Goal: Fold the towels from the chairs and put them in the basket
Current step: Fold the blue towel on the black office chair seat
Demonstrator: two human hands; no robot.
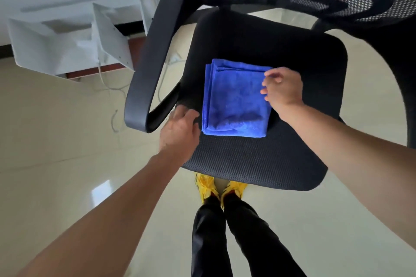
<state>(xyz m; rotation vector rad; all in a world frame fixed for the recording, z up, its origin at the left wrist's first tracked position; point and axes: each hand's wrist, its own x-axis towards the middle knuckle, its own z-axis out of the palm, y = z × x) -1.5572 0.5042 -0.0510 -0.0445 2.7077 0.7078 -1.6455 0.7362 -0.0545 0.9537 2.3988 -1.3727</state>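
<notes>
Lying folded flat, left of centre on the office chair seat: blue microfibre towel. Probably soft, light, limp, apt to unfold; best scooped under both side edges. Left hand relaxed at seat's front-left edge, just beside towel. Right hand loosely curled over towel's right edge; grip impossible to tell. No legible writing.

Two bare forearms, left hand and right hand with no gloves, long black fabric trousers with loose straight legs, bright yellow crinkled shoes
</notes>
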